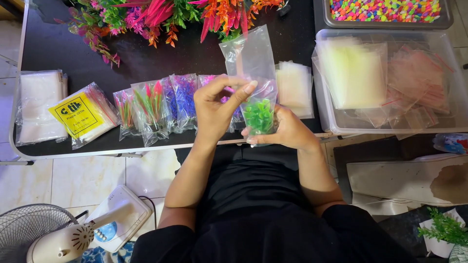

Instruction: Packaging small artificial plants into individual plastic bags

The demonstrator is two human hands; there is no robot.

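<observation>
Upright between both hands, the clear bag (252, 78) holds green plastic plants (259, 116) low — right hand (287, 130) cups its base, left hand (214, 109) pinches the side, fingers curled.

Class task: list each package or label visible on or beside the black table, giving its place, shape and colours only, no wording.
Clear bag: held in both hands, green plant inside.
Yellow-labelled pack: table's left, rectangular.
Filled bags: middle row, colourful plants.
Clear tub: right, empty bags.
</observation>
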